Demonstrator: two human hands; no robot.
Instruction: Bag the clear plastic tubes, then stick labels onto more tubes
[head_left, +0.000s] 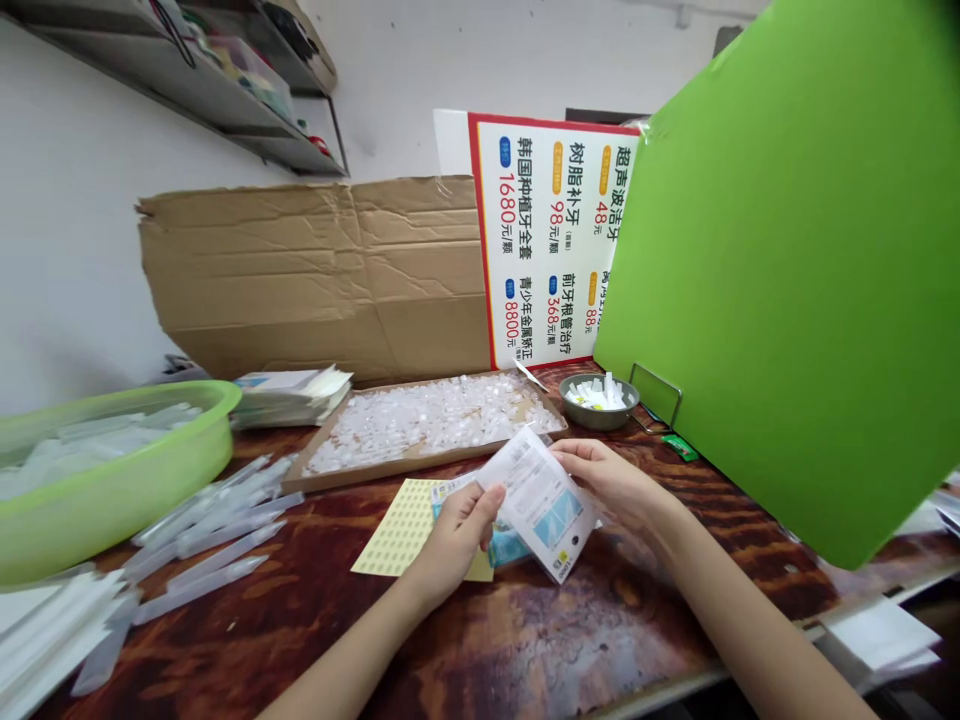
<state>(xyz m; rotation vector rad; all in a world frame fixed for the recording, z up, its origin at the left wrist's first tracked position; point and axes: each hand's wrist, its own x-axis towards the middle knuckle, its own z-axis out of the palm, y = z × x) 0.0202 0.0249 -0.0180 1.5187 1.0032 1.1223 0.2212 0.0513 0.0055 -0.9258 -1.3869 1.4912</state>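
A white printed packet [534, 490] with a blue picture and a small yellow mark is held tilted above the table. My left hand [459, 525] grips its left side, thumb on top and fingers curled beneath. At the packet's upper right edge, the fingers of my right hand [604, 472] are closed on that edge; a bit of clear film shows there. Under the packet lies a blue and white printed piece [510, 546], mostly covered. A yellow sheet of small round stickers [394, 530] rests on the table, partly behind my left hand.
Behind my hands is a shallow cardboard tray [390, 465] of small clear plastic pieces. A grey bowl [600, 416] holds white strips. To the left are a green basin [150, 490], loose translucent tubes [217, 570] and stacked white packets [52, 640]. A green board [780, 280] stands right.
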